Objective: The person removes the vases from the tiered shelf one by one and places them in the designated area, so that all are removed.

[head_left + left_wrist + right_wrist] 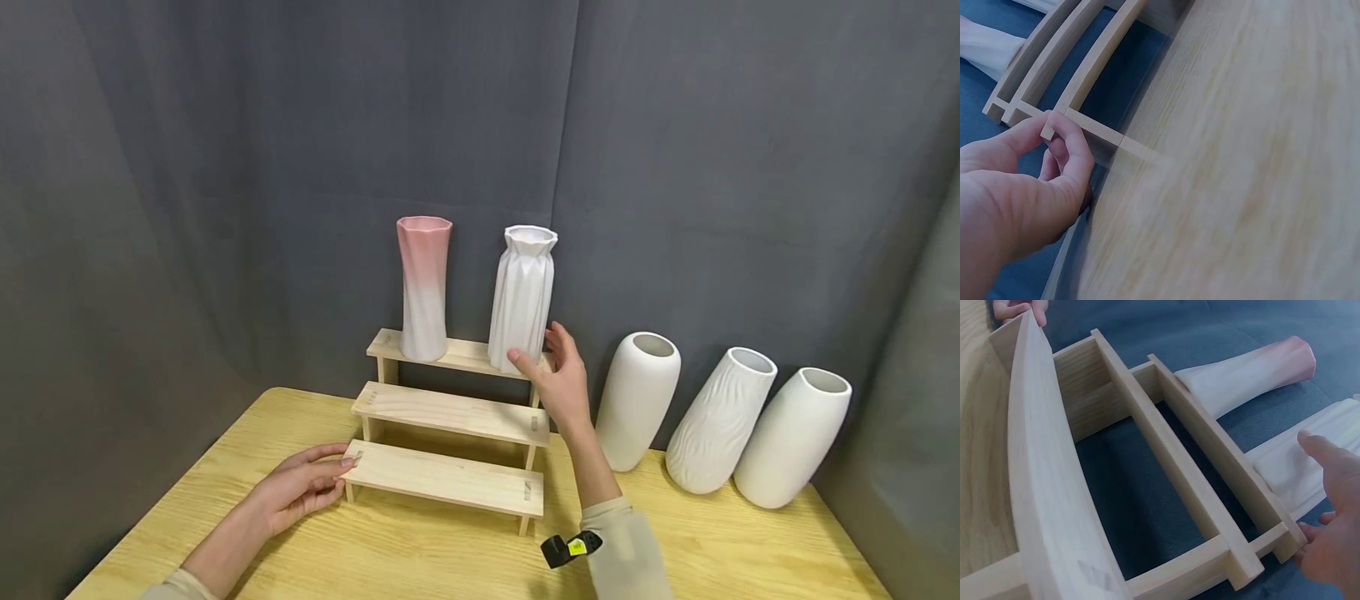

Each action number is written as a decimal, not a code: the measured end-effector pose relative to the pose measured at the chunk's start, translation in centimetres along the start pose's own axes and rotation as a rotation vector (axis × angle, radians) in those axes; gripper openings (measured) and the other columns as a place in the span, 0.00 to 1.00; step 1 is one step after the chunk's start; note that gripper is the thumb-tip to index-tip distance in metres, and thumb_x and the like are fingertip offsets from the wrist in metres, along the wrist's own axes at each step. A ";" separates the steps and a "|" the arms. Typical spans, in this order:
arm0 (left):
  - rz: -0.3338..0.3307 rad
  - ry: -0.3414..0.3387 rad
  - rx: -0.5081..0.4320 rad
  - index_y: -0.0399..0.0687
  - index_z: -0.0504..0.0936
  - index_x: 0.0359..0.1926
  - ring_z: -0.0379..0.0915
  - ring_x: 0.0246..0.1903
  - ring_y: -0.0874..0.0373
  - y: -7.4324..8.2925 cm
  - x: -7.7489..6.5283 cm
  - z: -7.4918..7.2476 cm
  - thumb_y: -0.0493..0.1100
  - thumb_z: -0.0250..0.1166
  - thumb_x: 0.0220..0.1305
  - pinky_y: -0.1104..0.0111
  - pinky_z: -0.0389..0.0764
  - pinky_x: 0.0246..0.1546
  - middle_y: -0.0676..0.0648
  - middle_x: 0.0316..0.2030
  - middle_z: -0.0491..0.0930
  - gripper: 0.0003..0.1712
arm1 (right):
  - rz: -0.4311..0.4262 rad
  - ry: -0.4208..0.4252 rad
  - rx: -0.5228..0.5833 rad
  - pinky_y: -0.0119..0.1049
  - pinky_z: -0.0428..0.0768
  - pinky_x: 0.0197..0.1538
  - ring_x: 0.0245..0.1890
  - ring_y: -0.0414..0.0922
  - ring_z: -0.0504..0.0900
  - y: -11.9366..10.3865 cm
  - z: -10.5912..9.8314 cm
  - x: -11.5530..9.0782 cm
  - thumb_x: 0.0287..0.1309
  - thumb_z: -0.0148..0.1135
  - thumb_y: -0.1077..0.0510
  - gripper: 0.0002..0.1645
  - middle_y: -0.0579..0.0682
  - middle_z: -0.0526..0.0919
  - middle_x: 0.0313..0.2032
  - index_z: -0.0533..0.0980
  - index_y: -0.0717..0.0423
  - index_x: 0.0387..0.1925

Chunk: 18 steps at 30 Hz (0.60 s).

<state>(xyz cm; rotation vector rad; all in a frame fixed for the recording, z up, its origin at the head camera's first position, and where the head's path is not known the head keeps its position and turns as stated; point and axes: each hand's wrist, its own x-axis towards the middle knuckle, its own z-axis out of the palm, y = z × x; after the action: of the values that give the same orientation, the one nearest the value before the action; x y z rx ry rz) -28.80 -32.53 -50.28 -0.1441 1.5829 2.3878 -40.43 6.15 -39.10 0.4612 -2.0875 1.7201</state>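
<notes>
The left hand [306, 485] pinches the left end of the lowest step of a three-tiered stand of pale, bare wood [450, 481], which rests on a yellow wood-grain counter [420, 562]. The right hand [561, 385] is spread open at the right end of the top step, its thumb in front of the lower part of a white, pleated, ruffle-rimmed vase [522, 296]; whether it touches the vase cannot be told. That vase stands upright on the top step, towards its right end; apart from it, towards the left end, stands a twisted vase fading from pink to white [424, 292]. To the right of the stand, on the counter, are a smooth white rounded vase [637, 408], a white ripple-textured vase [716, 429] and, farthest right, another smooth white vase [791, 446]. Dark grey fabric [420, 100] hangs on the far side.
</notes>
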 end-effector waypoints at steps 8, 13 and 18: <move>0.010 -0.020 0.008 0.33 0.53 0.76 0.75 0.35 0.61 -0.2 0.0 0.0 0.35 0.64 0.73 0.73 0.82 0.40 0.39 0.47 0.78 0.40 | -0.063 0.009 0.053 0.49 0.74 0.62 0.55 0.51 0.77 0.4 0.6 -0.6 0.54 0.80 0.50 0.44 0.53 0.78 0.57 0.70 0.54 0.69; 0.010 -0.022 0.000 0.33 0.54 0.76 0.75 0.35 0.61 -0.2 0.0 0.1 0.35 0.64 0.73 0.73 0.82 0.40 0.38 0.47 0.77 0.39 | -0.045 0.037 0.013 0.48 0.73 0.61 0.54 0.49 0.77 0.3 0.9 -0.8 0.53 0.81 0.48 0.45 0.51 0.78 0.56 0.70 0.52 0.70; 0.009 -0.014 -0.014 0.34 0.57 0.74 0.75 0.34 0.61 -0.3 0.1 -0.1 0.34 0.63 0.73 0.73 0.82 0.40 0.38 0.47 0.77 0.36 | -0.044 0.037 -0.012 0.47 0.73 0.61 0.55 0.49 0.76 0.4 1.2 -0.8 0.52 0.81 0.47 0.48 0.50 0.75 0.58 0.67 0.51 0.70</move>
<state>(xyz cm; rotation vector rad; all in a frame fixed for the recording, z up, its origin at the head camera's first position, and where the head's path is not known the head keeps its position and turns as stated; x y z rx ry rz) -28.80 -32.50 -50.64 -0.1226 1.5639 2.4021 -40.09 5.01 -40.03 0.4647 -2.0456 1.6785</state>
